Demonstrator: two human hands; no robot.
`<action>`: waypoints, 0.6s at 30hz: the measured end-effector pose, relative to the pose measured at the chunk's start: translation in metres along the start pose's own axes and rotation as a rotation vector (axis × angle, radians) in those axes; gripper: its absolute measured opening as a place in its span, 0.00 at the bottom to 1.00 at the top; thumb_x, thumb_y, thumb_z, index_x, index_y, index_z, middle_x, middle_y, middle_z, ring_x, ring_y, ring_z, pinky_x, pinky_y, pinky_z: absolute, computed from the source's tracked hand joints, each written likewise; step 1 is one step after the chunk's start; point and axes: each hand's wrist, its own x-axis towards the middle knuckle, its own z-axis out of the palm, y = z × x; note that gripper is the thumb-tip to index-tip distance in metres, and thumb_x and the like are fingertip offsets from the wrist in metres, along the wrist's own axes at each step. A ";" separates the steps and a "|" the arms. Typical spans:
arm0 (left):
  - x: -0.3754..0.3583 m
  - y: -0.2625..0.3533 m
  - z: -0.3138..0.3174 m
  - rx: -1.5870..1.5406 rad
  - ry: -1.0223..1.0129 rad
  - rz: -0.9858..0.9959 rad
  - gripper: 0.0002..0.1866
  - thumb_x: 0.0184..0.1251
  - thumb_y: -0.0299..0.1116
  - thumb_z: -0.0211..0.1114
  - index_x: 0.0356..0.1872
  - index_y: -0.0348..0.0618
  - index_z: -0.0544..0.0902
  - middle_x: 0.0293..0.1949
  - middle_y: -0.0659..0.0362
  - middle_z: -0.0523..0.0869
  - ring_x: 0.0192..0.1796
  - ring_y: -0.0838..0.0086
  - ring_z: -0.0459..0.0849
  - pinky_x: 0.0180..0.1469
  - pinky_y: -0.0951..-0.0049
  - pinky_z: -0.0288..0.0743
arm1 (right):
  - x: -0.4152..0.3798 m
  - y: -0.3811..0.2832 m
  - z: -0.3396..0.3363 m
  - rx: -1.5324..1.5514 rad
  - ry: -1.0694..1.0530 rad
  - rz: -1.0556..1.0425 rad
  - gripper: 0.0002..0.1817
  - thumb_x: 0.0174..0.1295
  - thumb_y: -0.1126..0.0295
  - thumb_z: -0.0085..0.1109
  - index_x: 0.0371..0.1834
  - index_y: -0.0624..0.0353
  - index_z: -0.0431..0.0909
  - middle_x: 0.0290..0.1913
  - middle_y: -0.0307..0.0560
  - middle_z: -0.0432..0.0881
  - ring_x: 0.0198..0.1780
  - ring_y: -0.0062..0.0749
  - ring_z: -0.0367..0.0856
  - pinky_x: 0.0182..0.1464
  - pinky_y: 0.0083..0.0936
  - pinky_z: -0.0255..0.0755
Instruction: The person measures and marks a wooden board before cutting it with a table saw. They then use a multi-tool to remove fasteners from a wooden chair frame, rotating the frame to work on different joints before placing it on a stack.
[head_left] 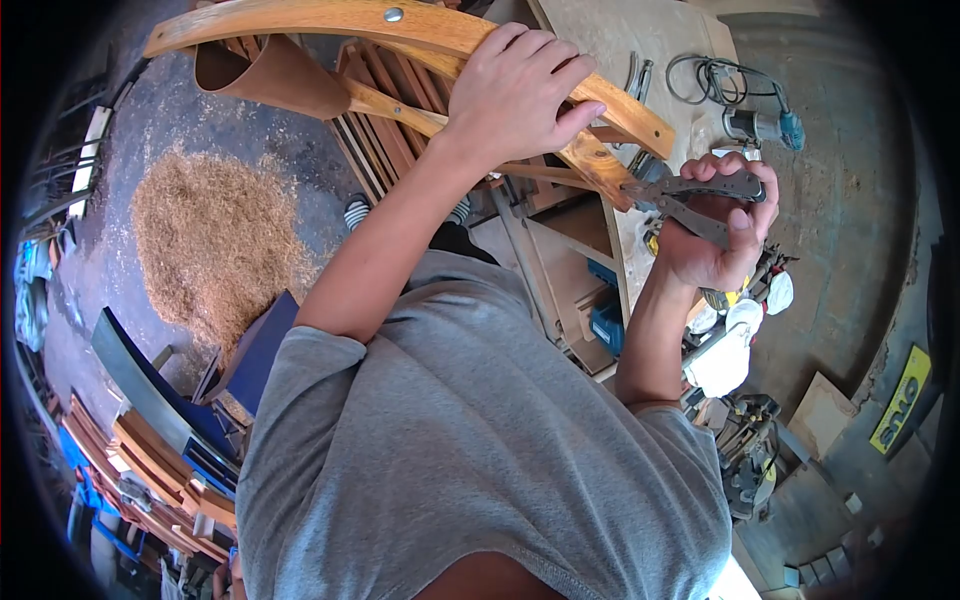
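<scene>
At the wooden slat (597, 170): multi-tool pliers (712, 186), clasped in right hand (712, 250); curved wooden rail (300, 14), grasped by left hand (505, 95), best kept steady.

woodworking workshop, heaped sawdust (215, 245) on the floor (110, 210), stacked timber strips (160, 452), corded power tool (765, 127)

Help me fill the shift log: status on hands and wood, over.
Left hand gripping curved wooden rail. Right hand closed on multi-tool pliers, nose at lower wooden bar's end. Corded power tool lies beyond, clear of both.
</scene>
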 end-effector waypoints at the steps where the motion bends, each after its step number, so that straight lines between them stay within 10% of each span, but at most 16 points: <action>1: 0.000 0.000 0.000 -0.002 0.003 0.002 0.20 0.62 0.53 0.68 0.47 0.53 0.87 0.45 0.67 0.87 0.53 0.71 0.82 0.61 0.65 0.70 | 0.000 0.000 0.000 0.003 -0.003 -0.003 0.29 0.53 0.63 0.59 0.60 0.62 0.69 0.46 0.55 0.75 0.46 0.41 0.76 0.50 0.40 0.73; 18: 0.000 -0.001 0.003 -0.001 0.040 0.022 0.18 0.61 0.51 0.69 0.46 0.53 0.87 0.42 0.67 0.86 0.50 0.72 0.83 0.58 0.66 0.71 | 0.000 -0.003 0.006 -0.026 0.003 -0.002 0.29 0.53 0.65 0.59 0.60 0.65 0.69 0.45 0.54 0.76 0.44 0.41 0.76 0.49 0.40 0.73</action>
